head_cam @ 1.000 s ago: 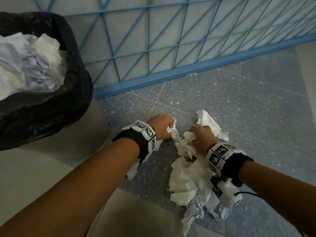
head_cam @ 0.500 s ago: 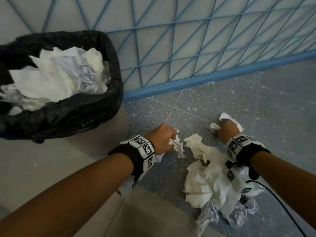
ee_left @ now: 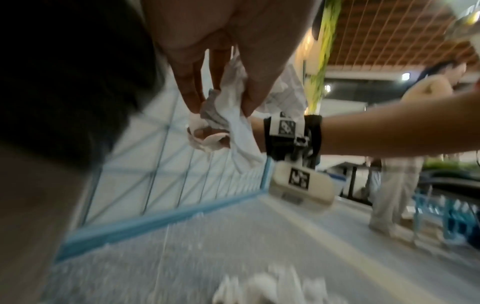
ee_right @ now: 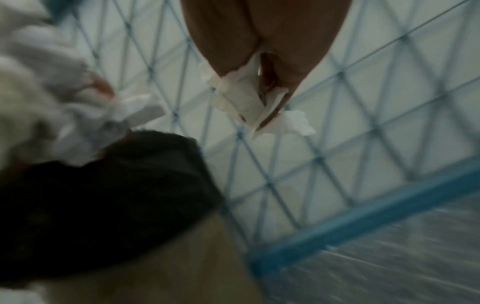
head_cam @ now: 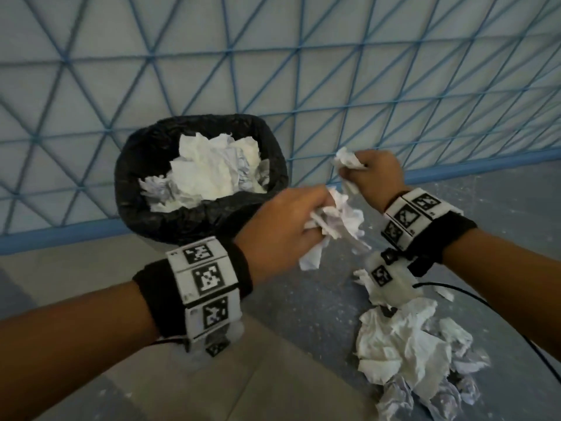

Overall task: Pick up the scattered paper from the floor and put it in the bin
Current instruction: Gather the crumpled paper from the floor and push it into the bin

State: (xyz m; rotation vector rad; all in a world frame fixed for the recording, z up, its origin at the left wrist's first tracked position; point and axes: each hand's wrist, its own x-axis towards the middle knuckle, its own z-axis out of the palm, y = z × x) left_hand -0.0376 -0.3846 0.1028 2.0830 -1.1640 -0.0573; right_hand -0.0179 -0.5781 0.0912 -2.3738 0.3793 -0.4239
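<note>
A bin [head_cam: 145, 208] lined with a black bag stands against the wall, heaped with crumpled white paper [head_cam: 209, 174]. My left hand [head_cam: 282, 226] is raised to the right of the bin and grips a crumpled wad of paper [head_cam: 340, 220], also seen between its fingers as the wad [ee_left: 223, 111]. My right hand [head_cam: 373, 174] is a little higher and further right, pinching a smaller paper scrap [head_cam: 347, 161]; that scrap [ee_right: 246, 98] shows in the right wrist view. A pile of scattered paper [head_cam: 406, 350] lies on the floor at lower right.
A pale wall with a blue lattice [head_cam: 303, 71] and a blue skirting [head_cam: 485, 168] runs behind the bin. The floor [head_cam: 303, 314] is speckled grey. A black cable [head_cam: 501, 317] trails from my right wrist. Another person [ee_left: 405, 144] stands further off.
Both hands have lifted off the floor, each carrying paper, and have risen toward the bin. The view has pulled back and up, so the bin now sits further away, mid-frame.
</note>
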